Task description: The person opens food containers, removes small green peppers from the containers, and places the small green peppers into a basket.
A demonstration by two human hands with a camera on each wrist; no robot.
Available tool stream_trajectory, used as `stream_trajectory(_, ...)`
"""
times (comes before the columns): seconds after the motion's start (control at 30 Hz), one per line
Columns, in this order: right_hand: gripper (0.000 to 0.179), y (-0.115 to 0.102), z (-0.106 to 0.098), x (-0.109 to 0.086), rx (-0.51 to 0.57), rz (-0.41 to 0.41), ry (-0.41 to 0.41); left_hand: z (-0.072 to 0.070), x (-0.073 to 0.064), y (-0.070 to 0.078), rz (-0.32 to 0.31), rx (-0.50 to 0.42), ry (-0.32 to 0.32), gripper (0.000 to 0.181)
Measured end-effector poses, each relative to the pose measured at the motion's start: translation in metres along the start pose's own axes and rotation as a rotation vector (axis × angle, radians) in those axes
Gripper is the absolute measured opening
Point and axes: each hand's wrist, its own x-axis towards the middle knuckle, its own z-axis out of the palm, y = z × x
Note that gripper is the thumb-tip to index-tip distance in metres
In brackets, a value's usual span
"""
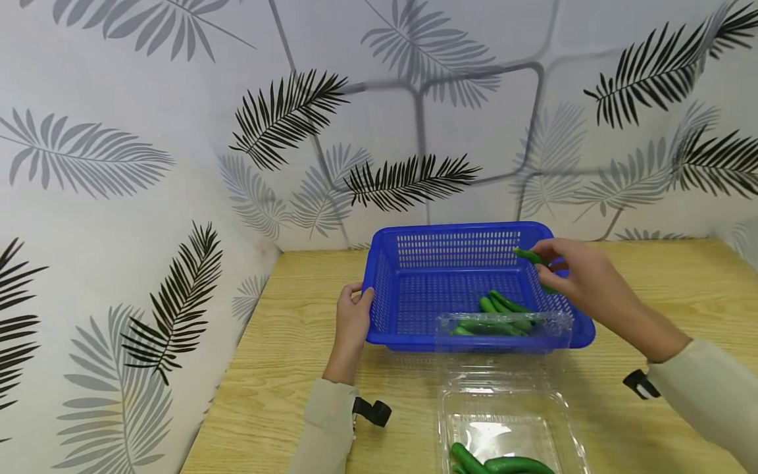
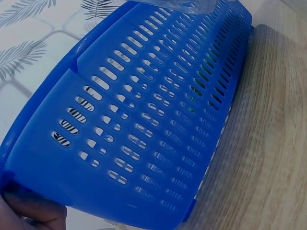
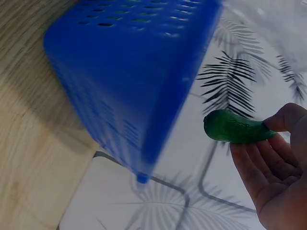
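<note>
My left hand (image 1: 353,316) grips the left rim of a blue plastic basket (image 1: 379,263); in the left wrist view its fingers (image 2: 36,211) curl at the basket's edge. Over the basket's right end, my right hand (image 1: 583,273) pinches a small green cucumber (image 3: 237,127) between thumb and fingers. Several more cucumbers (image 1: 497,306) lie in the basket's front right part, some seen through clear plastic. Nearest me is a clear plastic box (image 1: 503,421) with a few cucumbers (image 1: 518,465) inside, cut off by the frame's lower edge.
The box's raised clear lid (image 1: 503,342) leans against the basket's front rim. Everything stands on a wood-grain table (image 1: 284,329). Behind it and to the left, a leaf-patterned wall covering (image 1: 177,164) borders the table.
</note>
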Motion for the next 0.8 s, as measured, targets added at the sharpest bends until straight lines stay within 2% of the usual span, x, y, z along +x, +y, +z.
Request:
stream_trajectory(0.33,0.016,0.027,0.029,0.004,-0.020,0.046,-0.169,-0.001,0.001,0.000,0.005,-0.009,-0.010,0.032)
stream_trajectory(0.63,0.013,0.042,0.051,0.007,-0.060,-0.003,-0.299,-0.001,0.001,0.000,0.005,-0.008,-0.017,0.033)
stream_trajectory(0.8,0.013,0.043,0.058,0.009,-0.093,0.049,-0.362,-0.002,0.001,0.000,0.005,-0.007,-0.011,0.032)
